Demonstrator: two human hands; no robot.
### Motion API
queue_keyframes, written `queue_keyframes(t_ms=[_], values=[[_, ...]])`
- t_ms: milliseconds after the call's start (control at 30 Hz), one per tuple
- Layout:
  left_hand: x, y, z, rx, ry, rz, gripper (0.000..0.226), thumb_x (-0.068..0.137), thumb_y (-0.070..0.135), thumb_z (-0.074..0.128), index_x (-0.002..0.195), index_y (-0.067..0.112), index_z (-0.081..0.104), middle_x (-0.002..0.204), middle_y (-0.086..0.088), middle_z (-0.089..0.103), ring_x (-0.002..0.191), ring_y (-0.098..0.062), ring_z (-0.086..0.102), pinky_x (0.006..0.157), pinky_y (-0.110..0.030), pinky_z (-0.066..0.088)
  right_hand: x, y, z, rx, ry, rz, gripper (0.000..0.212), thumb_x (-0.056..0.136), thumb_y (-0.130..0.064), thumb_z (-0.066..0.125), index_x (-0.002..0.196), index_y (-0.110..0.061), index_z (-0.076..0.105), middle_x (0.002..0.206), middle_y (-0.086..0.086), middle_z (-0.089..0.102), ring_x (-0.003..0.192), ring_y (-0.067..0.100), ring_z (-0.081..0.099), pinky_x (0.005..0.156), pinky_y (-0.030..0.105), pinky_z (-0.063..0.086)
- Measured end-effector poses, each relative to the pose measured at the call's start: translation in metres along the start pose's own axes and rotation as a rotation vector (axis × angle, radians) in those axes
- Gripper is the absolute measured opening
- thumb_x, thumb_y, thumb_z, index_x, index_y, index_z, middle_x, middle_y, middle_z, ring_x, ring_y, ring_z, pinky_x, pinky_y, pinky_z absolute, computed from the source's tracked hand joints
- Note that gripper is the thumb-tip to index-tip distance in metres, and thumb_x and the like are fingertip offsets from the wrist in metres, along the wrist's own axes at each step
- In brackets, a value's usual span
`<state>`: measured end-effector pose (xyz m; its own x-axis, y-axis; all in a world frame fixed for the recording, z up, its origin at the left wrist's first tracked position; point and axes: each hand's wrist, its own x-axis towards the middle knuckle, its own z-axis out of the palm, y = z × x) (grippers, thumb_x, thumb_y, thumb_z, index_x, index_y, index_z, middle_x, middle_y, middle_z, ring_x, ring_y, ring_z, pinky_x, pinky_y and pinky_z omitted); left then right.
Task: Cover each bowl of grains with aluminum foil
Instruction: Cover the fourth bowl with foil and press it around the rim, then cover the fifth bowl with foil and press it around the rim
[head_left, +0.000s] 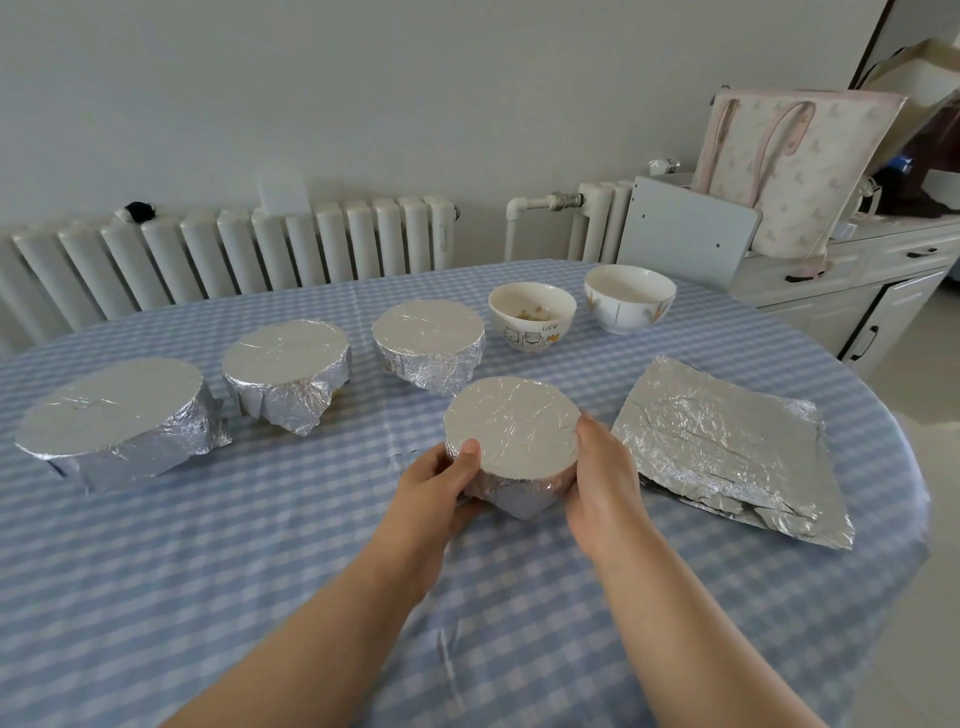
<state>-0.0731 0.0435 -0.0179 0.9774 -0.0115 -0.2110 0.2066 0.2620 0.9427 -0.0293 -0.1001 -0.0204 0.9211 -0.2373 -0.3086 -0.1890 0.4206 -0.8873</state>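
Four bowls already wear foil, and the nearest of them, the foil-wrapped bowl (511, 441), sits on the checked tablecloth (260, 545) between both hands. The left hand (439, 483) curls round its near-left side, thumb pressed on the rim; the right hand (602, 483) lies against the right wall, fingers wrapping behind where they cannot be seen, so it appears to grip too. The step in hand seems to be crimping the skirt tight. To do it well, the person should work round the rim with steady, even pressure, smoothing folds downward without denting the taut flat top or tipping the bowl.

The foil is thin, bright and finely creased, stretched drum-smooth above and crumpled into ragged pleats below. A loose foil sheet (727, 447) lies flat just right of the hands, wrinkled and torn at its near edge. Beyond stand two uncovered ceramic bowls, the cat-printed bowl (532, 317) with some grains inside and the white bowl (629, 299) beside it.
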Motion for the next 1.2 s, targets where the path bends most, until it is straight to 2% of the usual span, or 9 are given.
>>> queue_keyframes(t_ms=[133,200,267,333,433,633,833,1000,1200], values=[[0.001,0.003,-0.005,0.049,-0.013,-0.032,0.026,0.098,0.025,0.055,0.109,0.005,0.065,0.102,-0.008,0.073,0.093,-0.019,0.069,0.084,-0.031,0.056,0.007,-0.002,-0.014,0.054,-0.104,0.022,0.050,0.102,-0.047,0.035,0.114,-0.009,0.065,0.116,0.005,0.070,0.111,0.018,0.063,0.104,0.038,0.044],[0.003,0.006,-0.008,0.129,-0.016,-0.047,0.025,0.097,0.029,0.056,0.113,0.012,0.065,0.108,-0.005,0.073,0.095,-0.018,0.070,0.089,-0.034,0.055,0.011,-0.006,-0.021,0.057,-0.073,0.016,0.045,0.101,-0.045,0.039,0.118,-0.010,0.063,0.120,0.001,0.065,0.114,0.015,0.059,0.107,0.035,0.039],[0.005,0.009,-0.013,0.197,-0.020,-0.071,0.029,0.095,0.033,0.058,0.120,0.018,0.062,0.111,-0.001,0.071,0.088,-0.016,0.071,0.084,-0.033,0.057,0.018,-0.017,-0.026,0.035,-0.035,-0.012,0.024,0.099,-0.035,0.049,0.104,-0.017,0.064,0.111,0.002,0.062,0.102,0.014,0.059,0.095,0.029,0.042],[0.008,0.012,-0.019,0.187,-0.030,-0.121,0.040,0.092,0.037,0.062,0.129,0.021,0.056,0.118,0.001,0.068,0.085,-0.019,0.072,0.081,-0.036,0.059,0.028,-0.031,-0.028,0.007,-0.036,-0.044,0.016,0.096,-0.026,0.055,0.106,-0.017,0.063,0.112,0.001,0.066,0.102,0.014,0.060,0.087,0.027,0.044],[0.011,0.013,-0.024,0.009,-0.092,-0.210,0.049,0.083,0.033,0.068,0.129,0.019,0.058,0.127,-0.003,0.063,0.086,-0.029,0.069,0.084,-0.042,0.058,0.051,-0.055,-0.026,0.000,-0.104,-0.065,0.030,0.096,-0.020,0.055,0.125,-0.012,0.055,0.115,0.004,0.065,0.107,0.020,0.062,0.082,0.026,0.051],[0.016,0.015,-0.027,-0.134,-0.170,-0.287,0.053,0.072,0.026,0.069,0.123,0.015,0.063,0.118,-0.003,0.066,0.084,-0.033,0.069,0.079,-0.042,0.059,0.108,-0.076,-0.004,0.004,-0.241,0.185,0.053,0.091,-0.029,0.065,0.134,-0.006,0.047,0.115,0.020,0.064,0.094,0.026,0.068,0.066,0.031,0.060],[0.019,0.015,-0.029,-0.192,-0.199,-0.290,0.037,0.072,0.016,0.072,0.108,0.011,0.067,0.099,-0.010,0.062,0.080,-0.030,0.064,0.071,-0.037,0.059,0.145,-0.075,0.033,0.114,-0.163,0.299,0.086,0.081,-0.033,0.076,0.148,-0.011,0.026,0.132,0.029,0.050,0.118,0.039,0.055,0.097,0.047,0.049],[0.021,0.014,-0.029,-0.199,-0.181,-0.269,0.042,0.067,0.017,0.071,0.109,0.009,0.070,0.100,-0.010,0.066,0.081,-0.030,0.067,0.069,-0.034,0.058,0.162,-0.077,0.046,0.077,-0.152,0.265,0.073,0.087,-0.024,0.071,0.145,-0.011,0.030,0.138,0.024,0.046,0.120,0.038,0.054,0.097,0.048,0.050],[0.020,0.010,-0.027,-0.221,-0.154,-0.248,0.044,0.068,0.011,0.077,0.111,0.009,0.066,0.097,-0.007,0.070,0.080,-0.029,0.069,0.082,-0.037,0.059,0.168,-0.077,0.041,0.056,-0.105,0.239,0.056,0.090,-0.009,0.064,0.139,-0.009,0.038,0.133,0.024,0.051,0.114,0.036,0.059,0.093,0.043,0.054]])
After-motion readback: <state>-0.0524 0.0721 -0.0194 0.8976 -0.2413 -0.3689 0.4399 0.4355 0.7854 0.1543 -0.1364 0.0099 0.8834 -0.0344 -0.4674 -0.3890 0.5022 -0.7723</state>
